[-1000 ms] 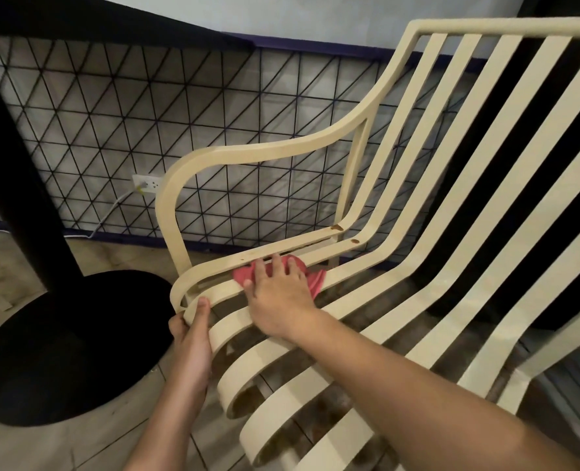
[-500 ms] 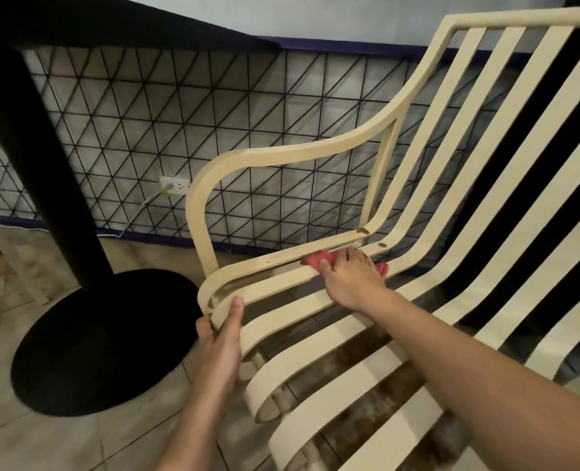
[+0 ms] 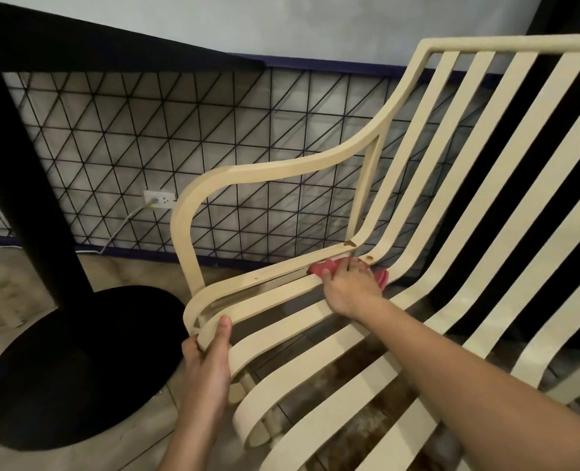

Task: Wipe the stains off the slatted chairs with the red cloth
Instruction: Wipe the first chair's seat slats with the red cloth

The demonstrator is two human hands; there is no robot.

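Right hand [image 3: 349, 290]: has slid with the cloth away from the left hand, along the slat from near the seat's front curl to the bend where seat turns into backrest.
Right hand, state: palm down, fingers spread apart and laid over the cloth, pressing it onto the slat; they press rather than pinch.
Red cloth [image 3: 321, 268]: bunched under the right hand's fingers, with red folds poking out past the thumb on one side and past the little finger on the other. It touches the slat just below the two small holes beyond the fingertips.
Left hand [image 3: 210, 362]: as before, it is clamped on the front curl of the seat's outer slats, thumb lying up along the cream face and fingers wrapped round the edge behind.
Slatted chair [image 3: 485, 198]: cream, with long curved slats running from under the left hand up past the right hand to the top rail; its armrest [image 3: 282, 168] loops above and beyond both hands.
Table base [image 3: 71, 368]: round and black, on the tiled floor outboard of the left hand, with its black column [image 3: 20, 198] rising beyond it.
Wire grid [image 3: 180, 130]: black triangular mesh on the wall beyond both hands, seen through the armrest loop.
Outlet [image 3: 159, 199]: white, on the wall behind the mesh, beyond the left hand, with a pale cable [image 3: 122, 229] hanging from it.
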